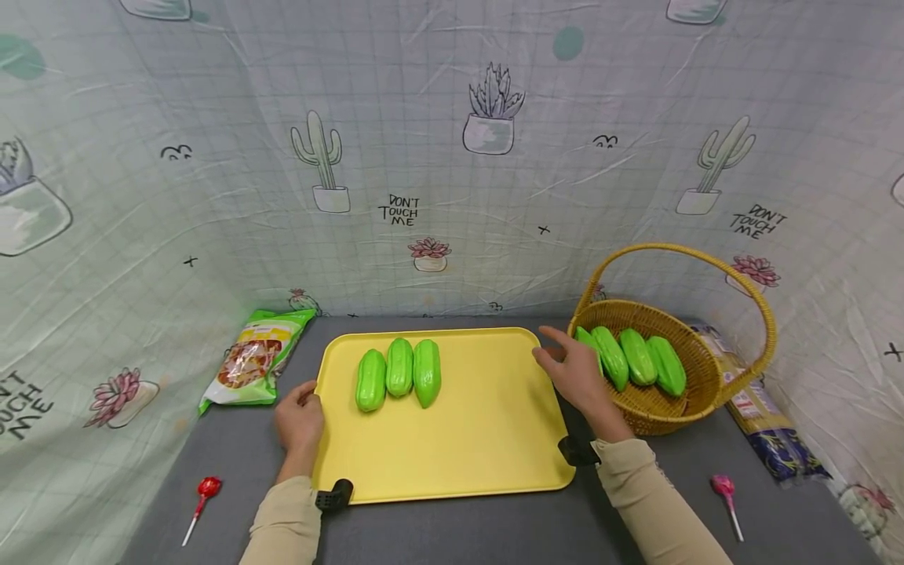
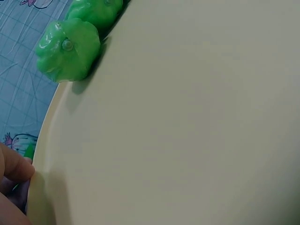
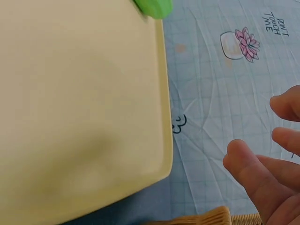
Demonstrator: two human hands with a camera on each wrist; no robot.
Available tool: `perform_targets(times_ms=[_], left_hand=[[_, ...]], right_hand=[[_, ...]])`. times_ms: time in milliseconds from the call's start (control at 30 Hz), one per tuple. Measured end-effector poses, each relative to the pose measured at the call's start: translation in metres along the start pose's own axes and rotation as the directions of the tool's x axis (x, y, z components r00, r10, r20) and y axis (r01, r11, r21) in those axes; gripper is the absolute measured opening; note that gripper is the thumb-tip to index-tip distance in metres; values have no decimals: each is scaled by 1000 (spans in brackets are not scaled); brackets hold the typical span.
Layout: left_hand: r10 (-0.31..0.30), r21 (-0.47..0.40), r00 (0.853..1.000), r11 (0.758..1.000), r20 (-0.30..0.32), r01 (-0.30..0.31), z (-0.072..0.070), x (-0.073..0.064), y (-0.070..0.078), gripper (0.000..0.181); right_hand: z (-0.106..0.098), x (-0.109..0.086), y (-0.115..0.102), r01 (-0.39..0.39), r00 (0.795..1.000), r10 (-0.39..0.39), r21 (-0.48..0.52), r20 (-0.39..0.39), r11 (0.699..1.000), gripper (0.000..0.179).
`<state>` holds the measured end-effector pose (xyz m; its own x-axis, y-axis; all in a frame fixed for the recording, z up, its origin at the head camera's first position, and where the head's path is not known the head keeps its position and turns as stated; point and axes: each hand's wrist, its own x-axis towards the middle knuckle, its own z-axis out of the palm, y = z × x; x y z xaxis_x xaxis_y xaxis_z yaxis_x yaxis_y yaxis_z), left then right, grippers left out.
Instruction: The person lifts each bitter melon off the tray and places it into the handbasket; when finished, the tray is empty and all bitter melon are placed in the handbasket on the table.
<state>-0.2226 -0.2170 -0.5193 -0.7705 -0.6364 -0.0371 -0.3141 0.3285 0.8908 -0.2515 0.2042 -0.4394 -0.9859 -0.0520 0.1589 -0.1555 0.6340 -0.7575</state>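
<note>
A yellow tray point(image 1: 487, 424) lies on the grey table. Three glossy, green, ribbed elongated fruits point(image 1: 399, 367) stand side by side on its left half; two show end-on as lobed green shapes point(image 2: 68, 50) in the left wrist view. At the tray's left edge, my left hand point(image 1: 300, 420) pinches the rim, fingertips point(image 2: 21, 168) against it. My right hand point(image 1: 575, 373) hovers near the tray's upper right corner, beside the basket, with spread fingers point(image 3: 253, 168) and nothing in them. Several more such green fruits point(image 1: 639, 357) lie in the wicker basket point(image 1: 653, 428), one partly hidden.
The basket's tall handle point(image 1: 766, 329) arches up at the right. Long packets point(image 1: 759, 416), partly behind the basket, lie at far right. A green snack bag point(image 1: 257, 357) lies at back left. A red lollipop point(image 1: 209, 486) and a pink lollipop point(image 1: 723, 486) lie towards the front.
</note>
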Motion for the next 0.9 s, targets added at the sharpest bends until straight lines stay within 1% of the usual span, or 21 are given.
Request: perform_targets(times_ms=[233,433,633,767,900], left_hand=[[-1,2,1000,1000,-6,1,1,1,-2,38],[-4,4,1000,1000,-7,4,1,0,-1,38],[5,0,1000,1000,-15,-5,1,1,-1,38],[9,-5,1000,1000,-16,-10,1,1,-2,38],[4,-7,1000,1000,-4,-4,1,1,-3,39]], right_hand=[[8,0,-3,17,1000,-17,-11,0,1000,51],[15,1,-5,27,999,-28,18,19,999,51],[23,1,-9,42,999,-43,45,30,998,52],[30,1,-11,23,998,-27,68,64,997,55],[38,2,-11,22,996,-29,80,89,997,59]])
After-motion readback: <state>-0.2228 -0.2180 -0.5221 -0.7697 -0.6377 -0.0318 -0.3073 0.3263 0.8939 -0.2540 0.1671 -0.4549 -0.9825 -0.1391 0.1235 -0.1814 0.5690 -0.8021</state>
